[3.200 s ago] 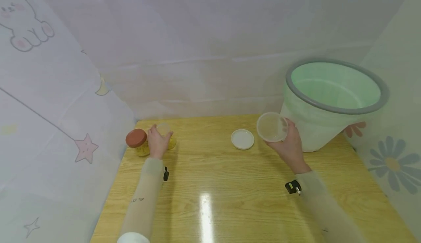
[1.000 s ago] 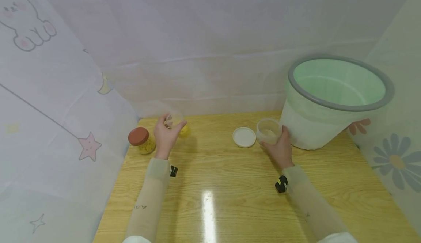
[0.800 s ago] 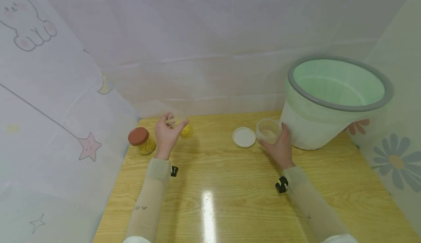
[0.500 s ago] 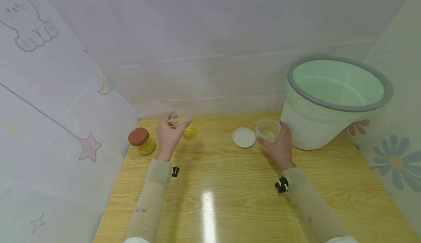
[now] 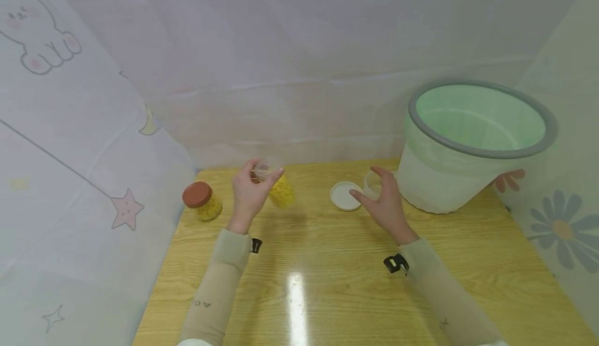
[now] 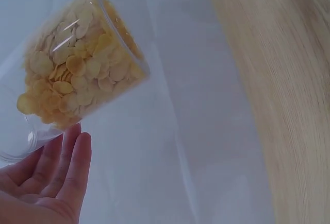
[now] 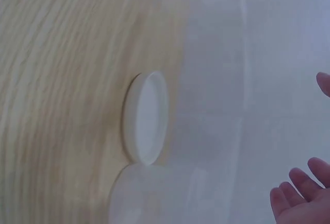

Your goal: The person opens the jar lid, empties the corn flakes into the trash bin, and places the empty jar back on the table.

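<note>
My left hand grips a clear jar near its open top, holding it tilted above the table. Yellow flakes fill much of that jar, as the left wrist view also shows, with the fingers against its neck. A translucent plastic tub stands on the table, partly hidden behind my right hand. That hand hovers with thumb and fingers spread, apart from the tub. Beside the tub lies a round white lid, its rim upward; the right wrist view has the lid touching or nearly touching the tub.
A second jar of yellow flakes with a red-brown lid stands at the table's far left. At the back right is a large pale green bucket with a grey rim. Printed cloth hangs behind and at both sides of the wooden table.
My left hand has lifted the flake jar and carried it right, tilting it. My right hand has lowered the tub onto the table beside the lid, released it and shifted left.
</note>
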Action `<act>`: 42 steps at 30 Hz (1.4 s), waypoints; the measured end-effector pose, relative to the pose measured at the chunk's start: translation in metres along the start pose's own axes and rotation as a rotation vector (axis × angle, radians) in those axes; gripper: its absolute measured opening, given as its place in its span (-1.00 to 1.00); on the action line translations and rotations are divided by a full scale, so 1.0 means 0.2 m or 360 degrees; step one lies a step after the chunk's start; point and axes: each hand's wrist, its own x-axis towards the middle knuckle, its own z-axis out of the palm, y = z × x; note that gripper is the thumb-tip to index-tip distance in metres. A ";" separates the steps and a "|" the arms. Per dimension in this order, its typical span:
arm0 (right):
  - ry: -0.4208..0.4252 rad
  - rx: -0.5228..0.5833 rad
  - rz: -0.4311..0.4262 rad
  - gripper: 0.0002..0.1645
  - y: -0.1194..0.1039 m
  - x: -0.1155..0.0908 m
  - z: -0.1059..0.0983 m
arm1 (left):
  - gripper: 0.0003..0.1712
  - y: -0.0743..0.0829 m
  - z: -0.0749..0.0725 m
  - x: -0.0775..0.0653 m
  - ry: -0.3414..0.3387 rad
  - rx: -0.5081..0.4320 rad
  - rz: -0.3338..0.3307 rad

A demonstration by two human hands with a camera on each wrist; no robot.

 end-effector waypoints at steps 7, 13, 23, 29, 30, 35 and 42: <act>-0.0119 0.0203 -0.0126 -0.14 -0.18 0.00 0.01 | -0.39 0.08 0.02 -0.02 -0.0090 -0.0031 0.0087; -0.0275 0.0281 -0.0302 -0.19 -0.30 -0.02 0.03 | -0.42 0.14 0.06 -0.04 -0.0211 -0.0087 0.0154; -0.0568 0.0357 -0.0427 -0.15 -0.51 -0.09 0.07 | -0.44 0.24 0.13 -0.09 -0.0370 -0.0149 0.0250; -0.0636 0.0418 -0.0399 -0.08 -0.43 -0.10 0.16 | -0.45 0.39 0.11 -0.13 -0.0454 -0.0214 0.0291; -0.0629 0.0429 -0.0404 -0.08 -0.44 -0.10 0.17 | -0.45 0.40 0.11 -0.13 -0.0453 -0.0220 0.0302; -0.0593 0.0475 -0.0395 -0.12 -0.47 -0.10 0.17 | -0.45 0.33 0.17 -0.13 -0.0438 -0.0235 0.0387; -0.0645 0.0659 -0.0368 -0.16 -0.58 -0.11 0.11 | -0.42 0.36 0.20 -0.17 -0.0523 -0.0233 0.0392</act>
